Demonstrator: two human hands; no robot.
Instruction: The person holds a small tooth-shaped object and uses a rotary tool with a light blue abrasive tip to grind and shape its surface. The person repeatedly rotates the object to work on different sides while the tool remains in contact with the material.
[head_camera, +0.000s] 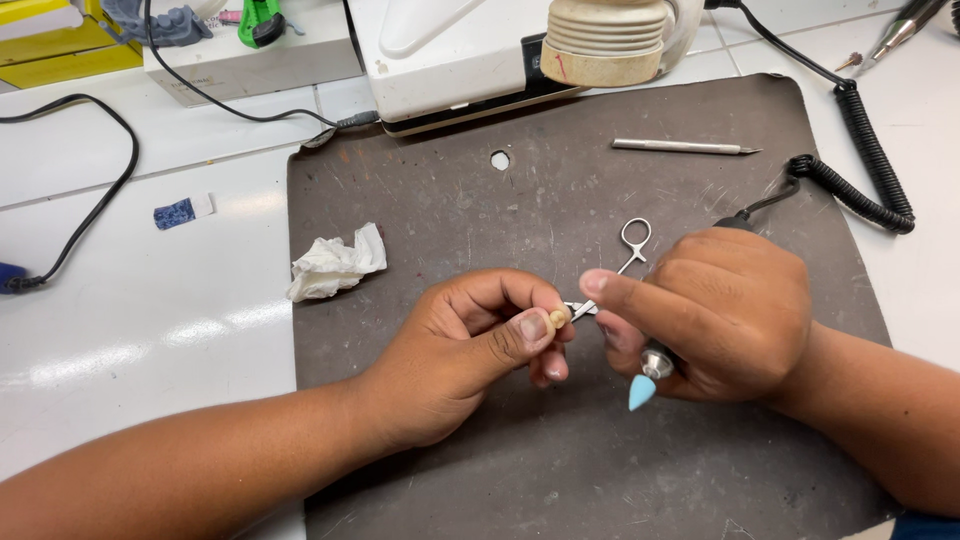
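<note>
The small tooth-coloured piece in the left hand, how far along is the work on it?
Done: cannot tell; the tooth-coloured piece is too small to judge. In hand: the left hand pinches it, and the right hand holds the handpiece with the blue polishing tip pointing away. Left: tip and piece are apart.

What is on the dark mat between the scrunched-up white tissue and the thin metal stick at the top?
In the head view, only bare, scratched dark mat lies between the crumpled tissue and the thin metal tool; a small round hole sits just above that line.
</note>
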